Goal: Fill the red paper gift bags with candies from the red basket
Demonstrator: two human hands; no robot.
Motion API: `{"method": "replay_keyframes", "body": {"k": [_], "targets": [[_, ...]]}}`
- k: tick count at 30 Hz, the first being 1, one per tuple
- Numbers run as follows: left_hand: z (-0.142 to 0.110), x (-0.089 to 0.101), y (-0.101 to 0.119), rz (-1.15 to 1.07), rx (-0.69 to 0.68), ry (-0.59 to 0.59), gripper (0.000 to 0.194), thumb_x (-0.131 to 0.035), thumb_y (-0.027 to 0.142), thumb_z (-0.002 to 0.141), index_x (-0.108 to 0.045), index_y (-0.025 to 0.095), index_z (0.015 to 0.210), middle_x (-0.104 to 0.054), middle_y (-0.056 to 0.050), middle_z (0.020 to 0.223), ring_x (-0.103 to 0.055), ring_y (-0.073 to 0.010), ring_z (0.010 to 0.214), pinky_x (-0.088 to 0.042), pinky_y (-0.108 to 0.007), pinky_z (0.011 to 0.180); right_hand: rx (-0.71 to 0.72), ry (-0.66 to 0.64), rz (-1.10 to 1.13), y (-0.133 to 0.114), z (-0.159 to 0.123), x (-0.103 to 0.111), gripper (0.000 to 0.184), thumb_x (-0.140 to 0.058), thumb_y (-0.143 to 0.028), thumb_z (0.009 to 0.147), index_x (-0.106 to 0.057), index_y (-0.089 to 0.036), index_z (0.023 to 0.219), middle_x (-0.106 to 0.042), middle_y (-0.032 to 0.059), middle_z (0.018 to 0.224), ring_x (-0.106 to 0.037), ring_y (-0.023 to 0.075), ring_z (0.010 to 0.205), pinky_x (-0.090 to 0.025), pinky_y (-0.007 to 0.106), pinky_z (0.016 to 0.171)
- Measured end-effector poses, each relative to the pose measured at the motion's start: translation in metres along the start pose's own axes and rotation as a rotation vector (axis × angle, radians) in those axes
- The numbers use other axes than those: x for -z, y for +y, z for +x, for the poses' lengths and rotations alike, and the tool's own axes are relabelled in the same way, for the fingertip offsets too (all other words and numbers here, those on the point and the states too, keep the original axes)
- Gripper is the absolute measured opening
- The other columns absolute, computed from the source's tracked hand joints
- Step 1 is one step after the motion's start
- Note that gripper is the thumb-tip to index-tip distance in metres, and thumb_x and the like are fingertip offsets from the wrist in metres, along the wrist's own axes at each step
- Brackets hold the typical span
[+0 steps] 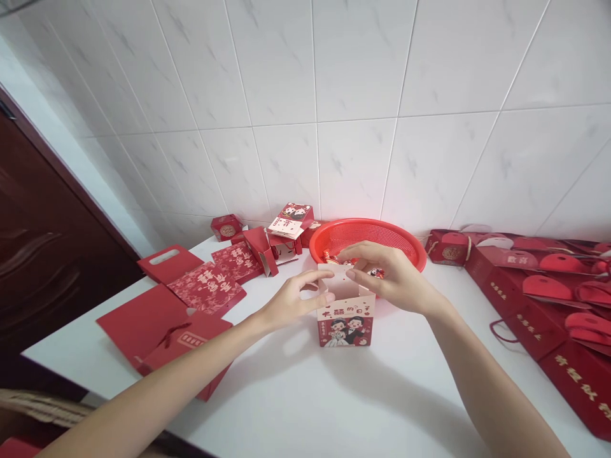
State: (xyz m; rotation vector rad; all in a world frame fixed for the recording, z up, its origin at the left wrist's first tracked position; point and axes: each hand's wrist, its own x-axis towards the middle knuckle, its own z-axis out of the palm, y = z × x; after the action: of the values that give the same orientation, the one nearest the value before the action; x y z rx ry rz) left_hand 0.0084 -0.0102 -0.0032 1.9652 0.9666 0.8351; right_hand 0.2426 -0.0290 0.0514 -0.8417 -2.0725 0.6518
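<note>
In the middle of the white table stands an upright, open-topped paper gift box (345,331), red and cream with a cartoon wedding couple on its front. My left hand (296,296) holds it by the upper left edge, with the thumb and index finger curled at the side flap. On the other side my right hand (389,275) is bent over the top, its thumb against the raised back flap and its fingers curled behind. What lies inside the box is hidden. Just behind it, a red plastic basket (315,245) holds some shiny wrapped pieces, partly covered by my right hand.
Flat and partly folded red paper bags and boxes (205,286) lie at the left. A cream-and-red box (291,219) sits on others by the tiled wall. Rows of red gift boxes (529,324) fill the right side. A dark door (52,254) stands beyond the left edge.
</note>
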Motion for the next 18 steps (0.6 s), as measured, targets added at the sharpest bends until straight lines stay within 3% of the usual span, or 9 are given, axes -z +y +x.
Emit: {"method": "replay_keyframes", "body": {"k": [5, 8, 11, 15, 18], "targets": [[0.000, -0.002, -0.005, 0.029, 0.031, 0.051, 0.045, -0.063, 0.051, 0.092, -0.069, 0.021, 0.124, -0.067, -0.009, 0.136, -0.063, -0.0269, 0.121, -0.052, -0.040, 0.103, -0.029, 0.061, -0.096, -0.001, -0.003, 0.013, 0.027, -0.060, -0.038, 0.094, -0.070, -0.022, 0.114, -0.071, 0.0080, 0.117, -0.069, 0.0215, 0.096, -0.058, 0.033, 0.079], [-0.001, -0.003, -0.004, 0.084, -0.019, 0.079, 0.043, -0.058, 0.051, 0.095, -0.071, 0.019, 0.120, -0.071, -0.009, 0.128, -0.064, -0.0277, 0.121, -0.054, -0.039, 0.101, -0.112, 0.005, -0.192, 0.001, -0.007, 0.020, 0.038, -0.066, -0.041, 0.090, -0.067, -0.024, 0.123, -0.068, 0.0085, 0.127, -0.069, 0.0240, 0.100, -0.058, 0.036, 0.081], [-0.002, -0.002, -0.002, 0.192, -0.092, 0.050, 0.041, -0.064, 0.043, 0.091, -0.070, 0.019, 0.124, -0.071, -0.010, 0.129, -0.065, -0.0287, 0.120, -0.052, -0.042, 0.105, -0.181, -0.080, -0.298, 0.007, -0.009, 0.021, 0.054, -0.071, -0.036, 0.084, -0.060, -0.027, 0.135, -0.062, 0.0087, 0.138, -0.064, 0.0294, 0.115, -0.057, 0.041, 0.087], [-0.005, -0.003, -0.002, 0.275, -0.180, 0.063, 0.054, -0.061, 0.029, 0.091, -0.054, 0.025, 0.145, -0.059, -0.007, 0.147, -0.058, -0.0271, 0.131, -0.046, -0.041, 0.112, -0.186, -0.118, -0.333, 0.011, -0.008, 0.019, 0.055, -0.071, -0.029, 0.081, -0.060, -0.028, 0.136, -0.063, 0.0084, 0.137, -0.059, 0.0317, 0.124, -0.053, 0.046, 0.094], [-0.006, -0.004, -0.005, 0.293, -0.173, 0.097, 0.062, -0.060, 0.029, 0.092, -0.042, 0.028, 0.152, -0.061, -0.008, 0.143, -0.066, -0.0242, 0.117, -0.051, -0.037, 0.103, -0.158, -0.125, -0.292, 0.010, -0.006, 0.018, 0.046, -0.069, -0.034, 0.084, -0.065, -0.026, 0.129, -0.068, 0.0085, 0.129, -0.062, 0.0296, 0.116, -0.053, 0.044, 0.091]]}}
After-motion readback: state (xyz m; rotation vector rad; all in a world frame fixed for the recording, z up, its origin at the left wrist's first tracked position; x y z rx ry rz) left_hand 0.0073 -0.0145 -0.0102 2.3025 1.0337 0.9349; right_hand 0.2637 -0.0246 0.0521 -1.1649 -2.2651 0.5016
